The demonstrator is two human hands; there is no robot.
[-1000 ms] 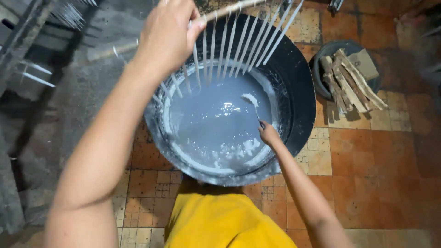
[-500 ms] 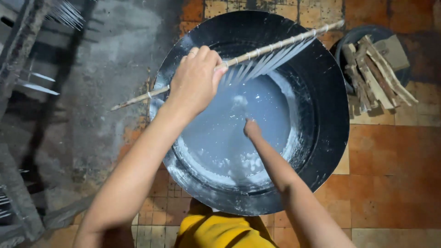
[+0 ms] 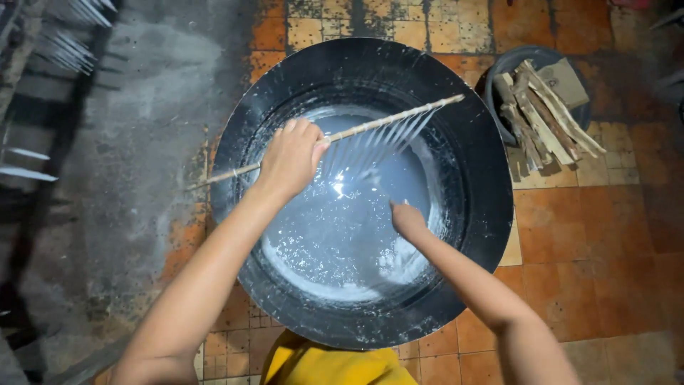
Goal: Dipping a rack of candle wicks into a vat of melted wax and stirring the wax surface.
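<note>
Both hands work over the big black basin (image 3: 370, 64) of pale grey liquid (image 3: 342, 235): my left hand (image 3: 292, 158) is closed around a rack stick (image 3: 335, 137) with thin rods hanging toward the liquid. At five o'clock from it, my right hand (image 3: 407, 219) dips fingers into the liquid; I cannot tell their pose. A small bowl of wood scraps (image 3: 545, 114) sits at two o'clock.

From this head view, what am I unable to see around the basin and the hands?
Head view only:
- Right hand: fingers dip into the grey liquid, so what they touch is hidden.
- Left hand: closed over the stick; the grip itself is covered.
- Thin rods hanging from the stick: blurred, count unclear.
- Basin bottom: hidden by the liquid.
- Racks at left: blurred, cut by the edge.
- Wood bucket: inside covered by scraps.
</note>
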